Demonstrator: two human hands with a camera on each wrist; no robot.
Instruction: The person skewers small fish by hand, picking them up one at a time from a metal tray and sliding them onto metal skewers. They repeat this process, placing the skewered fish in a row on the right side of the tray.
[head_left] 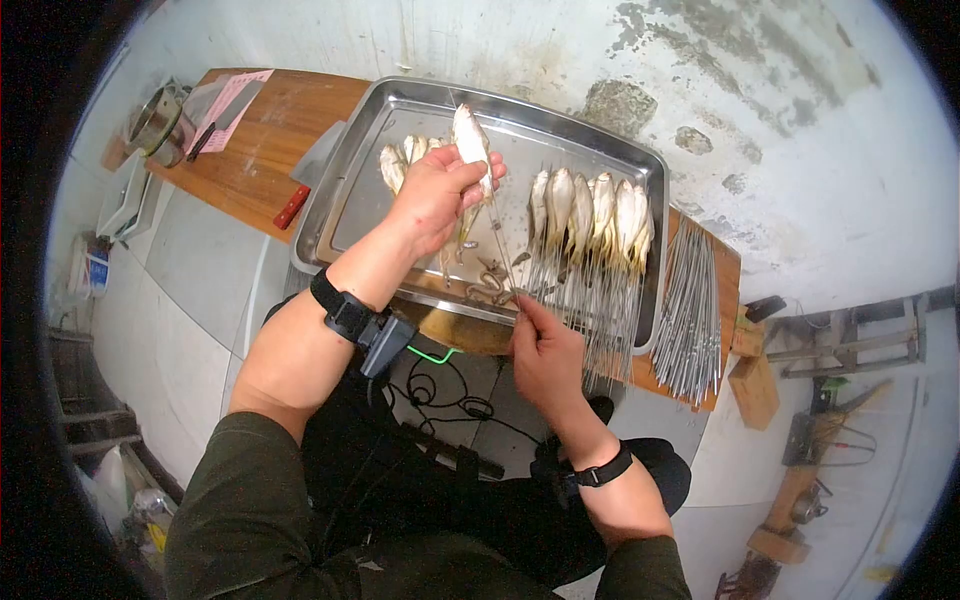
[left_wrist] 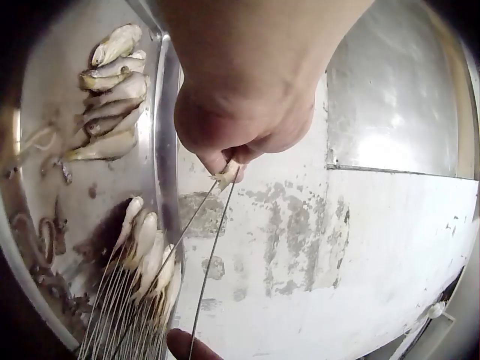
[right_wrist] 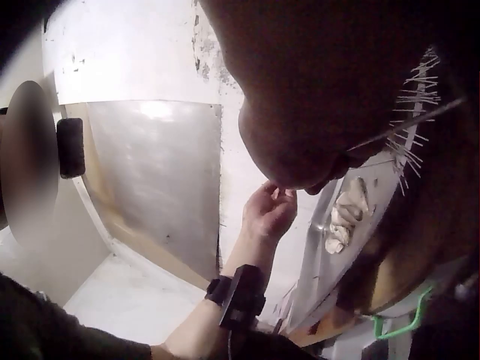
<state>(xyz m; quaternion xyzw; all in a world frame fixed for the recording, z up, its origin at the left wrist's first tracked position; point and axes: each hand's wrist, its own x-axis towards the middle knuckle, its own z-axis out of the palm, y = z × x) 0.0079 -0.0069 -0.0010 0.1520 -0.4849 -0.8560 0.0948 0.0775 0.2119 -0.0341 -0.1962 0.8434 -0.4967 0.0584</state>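
Observation:
In the head view my left hand (head_left: 440, 200) grips a small pale fish (head_left: 470, 140) above the metal tray (head_left: 335, 190). Fingers hide the fish's middle. Two thin metal skewers (left_wrist: 212, 259) run from its tail end toward my right hand, as the left wrist view shows. Lower down, my right hand (head_left: 548, 350) pinches the skewers' other end just outside the tray's near edge. Several skewered fish (head_left: 582, 212) lie in a row at the tray's right, their skewers pointing toward me. More loose fish (left_wrist: 112, 105) lie at the tray's other end, partly behind my left hand.
Dark scraps (head_left: 490, 285) lie near the tray's front edge. A bundle of metal skewers (head_left: 688, 315) is on the wooden table (head_left: 330, 100) to the right. Left of the tray are a red-handled knife (head_left: 291, 207) and a dark-handled knife (head_left: 202, 140). A stained wall (head_left: 720, 130) stands behind.

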